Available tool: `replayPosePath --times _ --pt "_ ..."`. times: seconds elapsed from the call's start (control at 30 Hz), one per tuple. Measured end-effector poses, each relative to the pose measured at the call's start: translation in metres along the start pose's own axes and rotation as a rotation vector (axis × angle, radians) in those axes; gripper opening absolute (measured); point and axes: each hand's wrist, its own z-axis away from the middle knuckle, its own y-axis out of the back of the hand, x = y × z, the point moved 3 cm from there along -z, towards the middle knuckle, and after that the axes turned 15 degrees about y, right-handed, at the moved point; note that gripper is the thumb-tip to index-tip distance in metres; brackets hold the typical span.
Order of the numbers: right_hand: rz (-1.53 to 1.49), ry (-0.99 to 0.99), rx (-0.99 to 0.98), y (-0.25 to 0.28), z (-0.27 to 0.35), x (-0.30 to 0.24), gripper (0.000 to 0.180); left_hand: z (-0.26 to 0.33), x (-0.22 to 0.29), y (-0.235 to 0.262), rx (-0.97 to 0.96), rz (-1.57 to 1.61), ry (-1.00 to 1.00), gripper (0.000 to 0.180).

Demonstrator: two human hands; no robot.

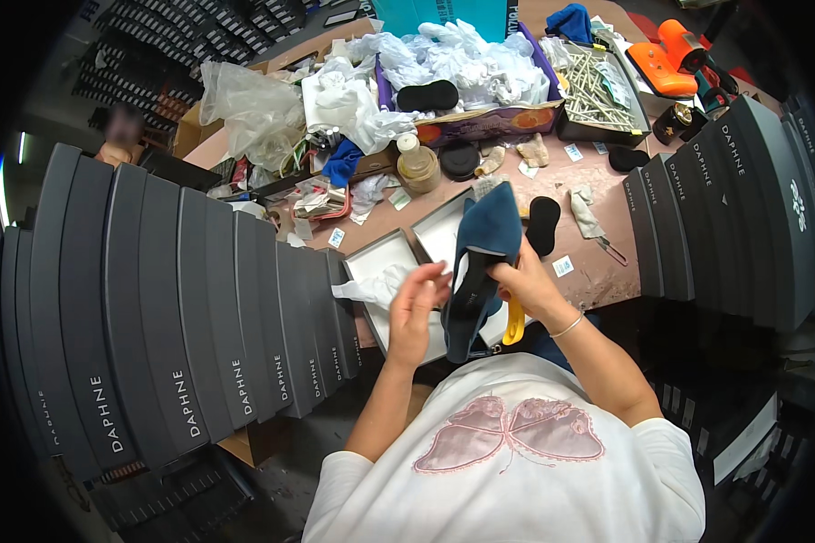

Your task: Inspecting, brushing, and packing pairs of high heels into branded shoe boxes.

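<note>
My right hand [527, 282] grips a dark blue shoe [480, 262] that stands on end over the table's near edge, toe up. A yellow shoehorn-like piece [514, 323] hangs below that hand. My left hand [417, 303] is raised just left of the shoe, fingers curled beside its opening and touching white tissue paper [371, 288]. Under both hands lie two open white shoe boxes [382, 262], the tissue spilling from the left one.
Tall stacks of dark grey shoe boxes [181, 299] wall the left side, and more stacks [743, 199] the right. On the brown table [598, 262] sit black insoles [542, 224], a jar [417, 163], a box of white wrapping [480, 63], a tray of sticks [598, 86] and an orange tool [666, 59].
</note>
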Motion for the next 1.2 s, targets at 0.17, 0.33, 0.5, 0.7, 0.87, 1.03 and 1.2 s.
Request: replayPosePath --times 0.17,0.33,0.5,0.7,0.87,1.03,1.2 --pt "0.07 0.248 -0.172 -0.017 -0.002 -0.022 0.065 0.007 -0.058 0.031 -0.146 0.056 0.517 0.053" --pt "0.209 0.291 -0.577 -0.041 0.004 -0.023 0.084 0.017 -0.078 0.014 -0.497 0.467 0.85 0.054" --pt "0.407 0.377 -1.014 -0.079 0.017 -0.035 0.09 0.04 -0.016 0.001 -0.271 0.262 0.702 0.051" --pt "0.495 0.526 -0.492 -0.04 0.003 -0.027 0.091 0.006 -0.109 0.042 -0.221 0.797 0.519 0.044" --pt "0.782 0.445 -0.303 0.03 0.043 -0.023 0.05 -0.024 -0.151 0.081 -0.054 0.975 0.532 0.046" --pt "1.243 0.566 -0.784 -0.02 0.073 0.006 0.05 -0.013 -0.113 0.065 0.089 0.495 0.892 0.047" --pt "1.557 0.335 -0.818 0.047 0.08 -0.012 0.054 -0.009 -0.105 0.117 0.021 0.647 0.392 0.049"
